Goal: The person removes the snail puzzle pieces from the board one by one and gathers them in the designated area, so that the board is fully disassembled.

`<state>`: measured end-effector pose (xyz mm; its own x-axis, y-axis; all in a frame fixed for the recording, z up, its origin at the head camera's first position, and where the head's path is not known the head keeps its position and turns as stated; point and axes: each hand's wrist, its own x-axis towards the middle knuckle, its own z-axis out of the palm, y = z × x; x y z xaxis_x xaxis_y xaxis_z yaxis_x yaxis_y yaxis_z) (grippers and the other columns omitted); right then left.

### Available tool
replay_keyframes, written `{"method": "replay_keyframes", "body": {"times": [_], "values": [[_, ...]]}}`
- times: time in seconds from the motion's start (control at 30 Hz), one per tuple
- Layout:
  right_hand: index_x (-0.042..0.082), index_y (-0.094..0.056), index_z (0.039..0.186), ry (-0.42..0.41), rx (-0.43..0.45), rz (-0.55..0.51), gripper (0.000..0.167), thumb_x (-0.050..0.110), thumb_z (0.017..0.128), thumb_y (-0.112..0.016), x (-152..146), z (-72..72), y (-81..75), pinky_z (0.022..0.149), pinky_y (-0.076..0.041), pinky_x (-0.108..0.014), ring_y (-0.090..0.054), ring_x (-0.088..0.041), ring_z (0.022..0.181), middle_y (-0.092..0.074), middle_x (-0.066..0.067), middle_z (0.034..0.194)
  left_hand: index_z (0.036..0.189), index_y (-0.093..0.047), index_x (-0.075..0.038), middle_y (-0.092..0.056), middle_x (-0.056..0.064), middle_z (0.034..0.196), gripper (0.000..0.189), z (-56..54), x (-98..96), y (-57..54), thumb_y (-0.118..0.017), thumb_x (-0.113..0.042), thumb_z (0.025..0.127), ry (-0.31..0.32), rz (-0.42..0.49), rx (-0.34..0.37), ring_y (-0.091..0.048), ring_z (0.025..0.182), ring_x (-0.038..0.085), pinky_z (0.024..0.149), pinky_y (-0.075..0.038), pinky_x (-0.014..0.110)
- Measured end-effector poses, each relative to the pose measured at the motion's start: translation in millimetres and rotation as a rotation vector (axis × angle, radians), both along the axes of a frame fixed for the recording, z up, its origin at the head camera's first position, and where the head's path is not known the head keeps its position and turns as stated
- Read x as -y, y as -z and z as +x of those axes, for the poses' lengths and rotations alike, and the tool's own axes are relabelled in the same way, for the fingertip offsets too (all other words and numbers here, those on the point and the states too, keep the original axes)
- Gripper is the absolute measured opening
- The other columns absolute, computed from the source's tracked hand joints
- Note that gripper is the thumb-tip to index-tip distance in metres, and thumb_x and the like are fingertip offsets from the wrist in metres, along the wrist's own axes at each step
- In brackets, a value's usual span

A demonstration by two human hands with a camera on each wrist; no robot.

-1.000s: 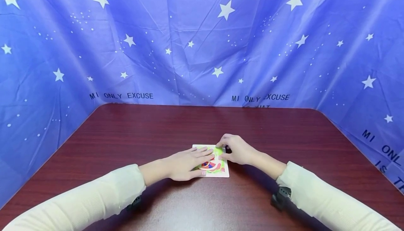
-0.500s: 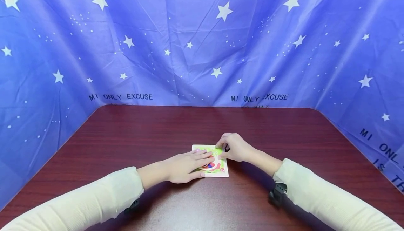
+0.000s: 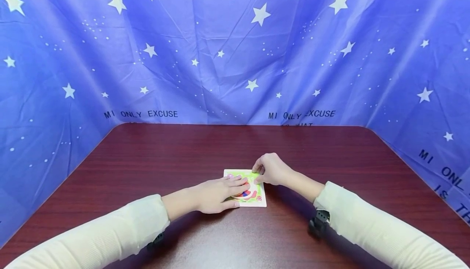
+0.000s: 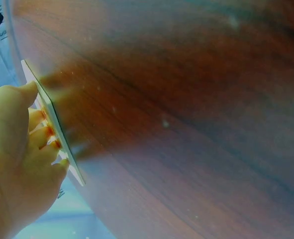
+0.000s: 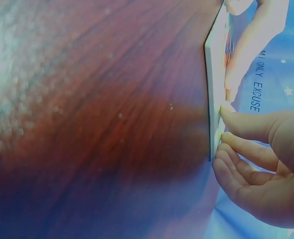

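A small square picture board (image 3: pixel 252 200), with a white rim and green, red and blue artwork, lies flat on the table; it looks like a puzzle. My left hand (image 3: pixel 214 195) rests flat on its left part, fingers straight and spread, covering much of the picture. At the far right corner is my right hand (image 3: pixel 273 170), its fingers bent. In the right wrist view, the right thumb and index fingertips touch the face of the board (image 5: pixel 215 84), a little apart. Whether they pinch a loose piece there is too small to tell. The left wrist view shows the left hand (image 4: pixel 22 134) against the board's pale edge.
The dark red wooden table (image 3: pixel 176 150) stretches around the board on all sides. Behind it hangs a blue curtain (image 3: pixel 220 69) with white stars and lettering. A black wrist strap (image 3: pixel 320 222) shows below the right sleeve.
My left hand stays flat on the board with only slight shifts. The right hand keeps at the far right corner; its wrist and forearm have moved slightly up and to the left.
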<state>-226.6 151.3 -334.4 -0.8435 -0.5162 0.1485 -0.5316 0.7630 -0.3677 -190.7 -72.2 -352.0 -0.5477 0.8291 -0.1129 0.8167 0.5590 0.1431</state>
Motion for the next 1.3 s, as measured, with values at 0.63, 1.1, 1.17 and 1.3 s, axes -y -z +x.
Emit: {"method": "replay_keyframes", "body": {"times": [0.63, 1.1, 1.17, 1.3], "values": [[0.004, -0.073, 0.079, 0.006, 0.038, 0.014, 0.021, 0.010, 0.065, -0.087, 2.8, -1.9, -4.4, 0.061, -0.049, -0.015, -0.059, -0.006, 0.066, -0.070, -0.003, 0.072, 0.150, -0.036, -0.017, -0.031, 0.002, 0.158, 0.054, 1.2, -0.6, 3.5, -0.046, -0.036, 0.101, 0.015, 0.010, -0.032, -0.027, 0.148, 0.018, 0.122, -0.025, 0.038], [0.005, -0.073, 0.078, 0.027, 0.105, 0.028, 0.021, 0.008, 0.064, -0.088, 7.3, -6.0, -8.9, 0.062, -0.049, -0.014, -0.058, -0.004, 0.066, -0.070, -0.002, 0.072, 0.149, -0.038, -0.016, -0.034, 0.003, 0.157, 0.053, 3.4, -1.4, 0.0, -0.048, -0.034, 0.100, -0.001, 0.029, -0.033, -0.030, 0.147, 0.020, 0.120, -0.029, 0.037], [0.005, -0.071, 0.081, 0.025, 0.153, 0.030, 0.022, 0.007, 0.065, -0.087, 7.0, -6.7, -9.3, 0.061, -0.047, -0.015, -0.056, -0.003, 0.064, -0.068, -0.001, 0.070, 0.149, -0.038, -0.017, -0.034, 0.002, 0.157, 0.053, 3.7, -1.8, -0.3, -0.048, -0.035, 0.100, -0.008, 0.027, -0.027, -0.030, 0.147, 0.020, 0.119, -0.030, 0.037], [0.006, -0.069, 0.083, 0.020, 0.218, 0.030, 0.024, 0.007, 0.066, -0.086, 6.8, -7.9, -9.2, 0.060, -0.043, -0.015, -0.051, 0.000, 0.059, -0.063, 0.001, 0.065, 0.149, -0.038, -0.017, -0.034, 0.002, 0.157, 0.053, 3.7, -2.2, -1.3, -0.048, -0.035, 0.100, -0.016, 0.026, -0.017, -0.031, 0.147, 0.021, 0.119, -0.031, 0.038]]}}
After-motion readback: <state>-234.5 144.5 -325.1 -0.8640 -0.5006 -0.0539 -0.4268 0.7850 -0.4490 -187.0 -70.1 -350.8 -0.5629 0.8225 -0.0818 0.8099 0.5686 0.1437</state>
